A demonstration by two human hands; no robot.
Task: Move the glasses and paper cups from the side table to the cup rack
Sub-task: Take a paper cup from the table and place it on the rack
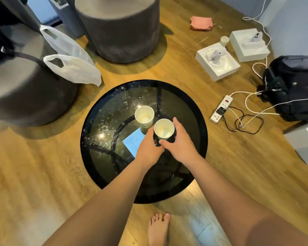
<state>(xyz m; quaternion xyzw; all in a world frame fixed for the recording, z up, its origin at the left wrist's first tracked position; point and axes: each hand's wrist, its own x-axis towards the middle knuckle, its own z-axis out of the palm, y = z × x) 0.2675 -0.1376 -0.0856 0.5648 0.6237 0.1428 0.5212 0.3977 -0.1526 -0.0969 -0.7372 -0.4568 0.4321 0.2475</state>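
Pick-up step: both hands, right hand (180,142) and left hand (148,148), wrap the nearer paper cup (164,128) beside the second cup (144,115) on the side table (194,103). Next: lift clear; rack unseen.

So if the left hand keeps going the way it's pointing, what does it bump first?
Probably the other paper cup standing just beyond the left hand, though depth is hard to judge. Both hands are around the nearer paper cup.

Wood-plank floor (43,166); two grey round poufs (121,29); pale wall (292,23) at right; warm light.
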